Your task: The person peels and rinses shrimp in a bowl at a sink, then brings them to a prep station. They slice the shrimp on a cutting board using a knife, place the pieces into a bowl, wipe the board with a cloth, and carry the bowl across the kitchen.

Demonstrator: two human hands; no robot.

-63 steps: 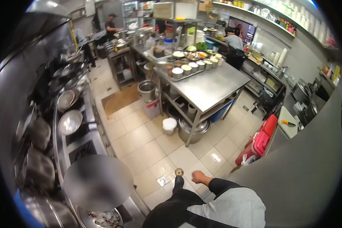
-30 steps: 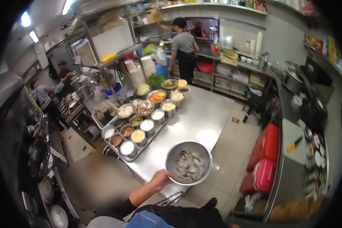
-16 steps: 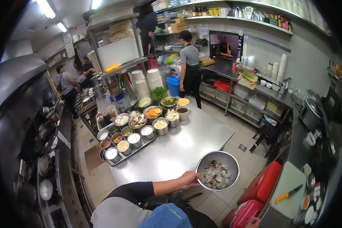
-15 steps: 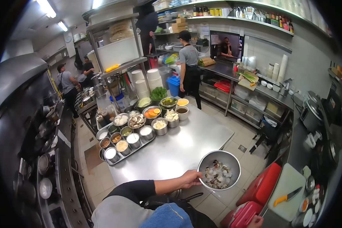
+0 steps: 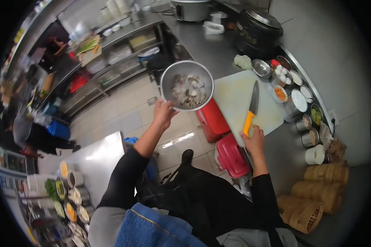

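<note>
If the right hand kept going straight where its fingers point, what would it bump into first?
Probably the knife's yellow handle, which lies right by the fingertips of the right hand. They may already touch; it's hard to tell. The cutting board is underneath.

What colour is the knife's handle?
The knife handle is bright orange-yellow; the head view now shows it best.

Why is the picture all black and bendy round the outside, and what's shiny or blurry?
In the head view, the corners are black and things near the edges look bent, perhaps from a very wide lens; white glare shines on the steel table and floor tiles; the co-worker looks blurry, but the knife is clearer.
</note>
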